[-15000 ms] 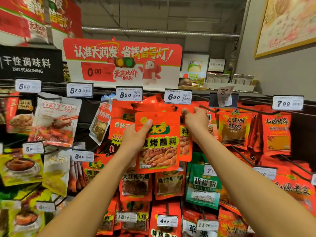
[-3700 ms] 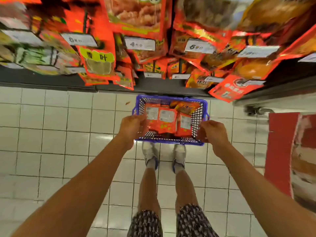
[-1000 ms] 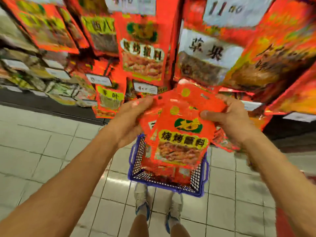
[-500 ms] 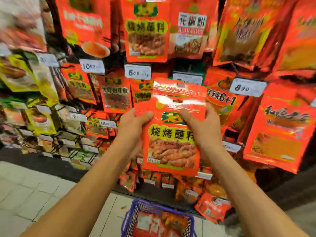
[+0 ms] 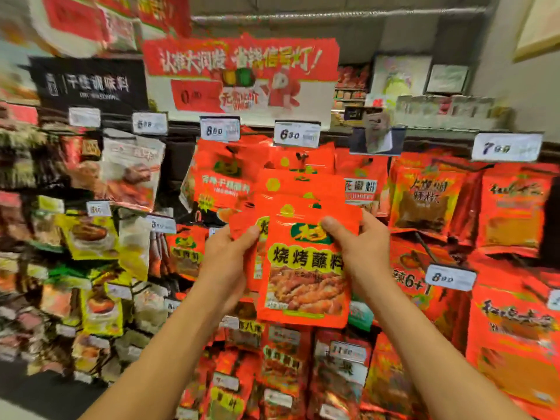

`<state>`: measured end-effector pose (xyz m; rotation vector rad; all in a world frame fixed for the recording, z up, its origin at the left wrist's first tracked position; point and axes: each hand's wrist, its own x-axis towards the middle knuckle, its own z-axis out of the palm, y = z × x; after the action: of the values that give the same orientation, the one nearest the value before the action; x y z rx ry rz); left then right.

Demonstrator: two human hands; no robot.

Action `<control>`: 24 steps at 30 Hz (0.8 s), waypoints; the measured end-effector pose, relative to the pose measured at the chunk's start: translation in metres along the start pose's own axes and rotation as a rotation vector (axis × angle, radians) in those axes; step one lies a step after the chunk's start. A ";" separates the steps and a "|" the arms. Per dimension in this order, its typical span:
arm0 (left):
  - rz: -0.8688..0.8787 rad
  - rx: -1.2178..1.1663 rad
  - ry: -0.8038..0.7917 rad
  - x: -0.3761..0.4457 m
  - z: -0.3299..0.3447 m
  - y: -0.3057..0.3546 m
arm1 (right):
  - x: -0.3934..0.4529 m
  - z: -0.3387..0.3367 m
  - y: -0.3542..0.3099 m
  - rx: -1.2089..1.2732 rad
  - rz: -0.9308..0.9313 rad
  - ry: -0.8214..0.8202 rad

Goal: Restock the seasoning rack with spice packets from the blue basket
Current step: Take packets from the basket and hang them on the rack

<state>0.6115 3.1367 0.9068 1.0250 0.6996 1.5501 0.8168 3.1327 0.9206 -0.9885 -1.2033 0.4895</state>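
I hold a fanned stack of red-orange spice packets in front of the seasoning rack. The front packet shows yellow Chinese lettering and a picture of fried food. My left hand grips the stack's left edge, thumb on the front. My right hand grips the front packet's upper right, thumb near its green logo. Identical packets hang on a peg just above, under the 6.30 price tag. The blue basket is out of view.
Pegs of red packets fill the rack's right and lower part, yellow and green ones the left. Price tags stick out at peg ends. A red promotional sign and a black sign top the rack.
The view has tilted up from the floor and basket to the rack's top rows. Both hands have lifted the packets higher, close under the hanging packets of the same kind.
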 end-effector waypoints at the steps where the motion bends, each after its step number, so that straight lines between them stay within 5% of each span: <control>1: 0.024 0.014 0.038 0.007 -0.005 0.004 | 0.007 0.007 -0.002 0.002 -0.002 0.019; 10: 0.041 0.072 0.202 0.068 -0.081 0.019 | 0.087 0.060 -0.011 0.021 0.167 0.095; 24: 0.111 0.084 0.162 0.101 -0.109 0.028 | 0.116 0.075 -0.017 -0.096 0.112 0.235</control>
<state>0.4986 3.2380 0.9058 1.0222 0.8379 1.7270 0.7817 3.2413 1.0000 -1.1661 -0.9712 0.3938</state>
